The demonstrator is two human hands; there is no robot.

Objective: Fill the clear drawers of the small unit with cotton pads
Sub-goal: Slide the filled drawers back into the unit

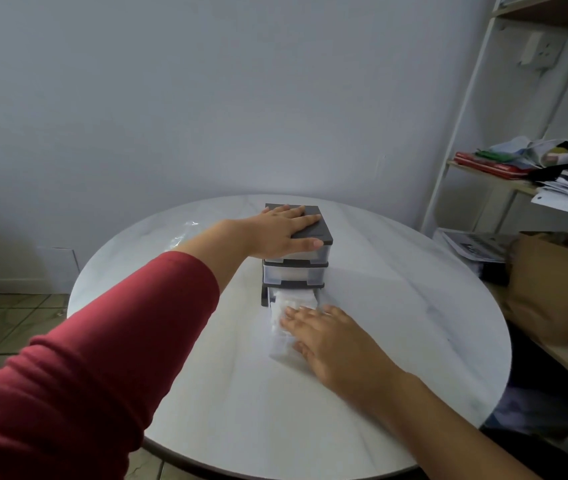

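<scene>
Our left hand (284,233) lies flat on the drawer unit (296,251), steadying it; our right hand (331,337), open-palmed, presses cotton pads (293,301) into the bottom drawer (281,348). Next, we judge, push it shut.

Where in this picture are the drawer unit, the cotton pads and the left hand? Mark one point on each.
drawer unit (320,231): head view, on its dark top panel.
cotton pads (293,299): head view, on the white stack in the open bottom drawer.
left hand (281,230): head view, on the back of the hand.

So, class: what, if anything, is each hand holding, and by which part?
Nothing is gripped. The left hand presses flat on the drawer unit's top; the right hand lies flat on the open bottom drawer.
</scene>
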